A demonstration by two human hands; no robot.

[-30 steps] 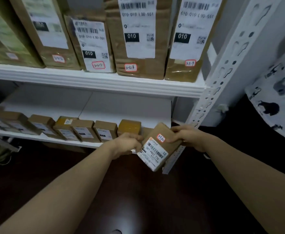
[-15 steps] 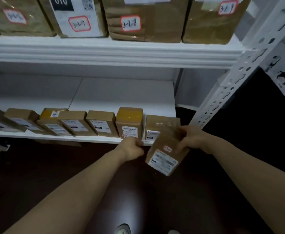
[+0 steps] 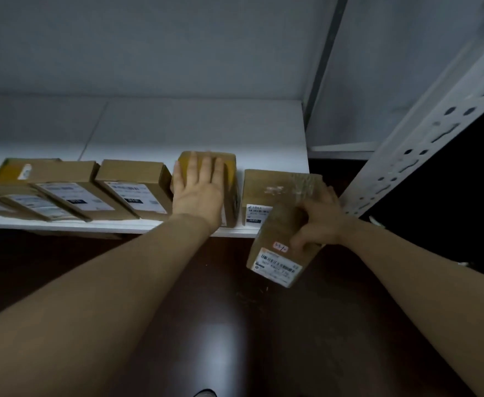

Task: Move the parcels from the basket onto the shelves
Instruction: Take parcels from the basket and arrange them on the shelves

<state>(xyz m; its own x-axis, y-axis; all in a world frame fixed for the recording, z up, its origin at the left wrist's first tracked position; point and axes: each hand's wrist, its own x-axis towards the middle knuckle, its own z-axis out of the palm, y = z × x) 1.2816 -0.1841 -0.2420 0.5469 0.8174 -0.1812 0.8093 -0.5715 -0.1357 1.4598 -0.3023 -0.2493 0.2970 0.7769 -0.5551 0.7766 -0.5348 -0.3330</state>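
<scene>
**Placement step.** Your right hand grips the labelled parcel, fingers curled over its top. It holds the parcel tilted just off the front edge of the lower shelf, in front of the last box in the row. Your left hand lies flat, fingers straight, on the taped box beside it. The row appears to reach the shelf's right end, so the next move likely calls for sliding boxes leftward to open a slot.
</scene>
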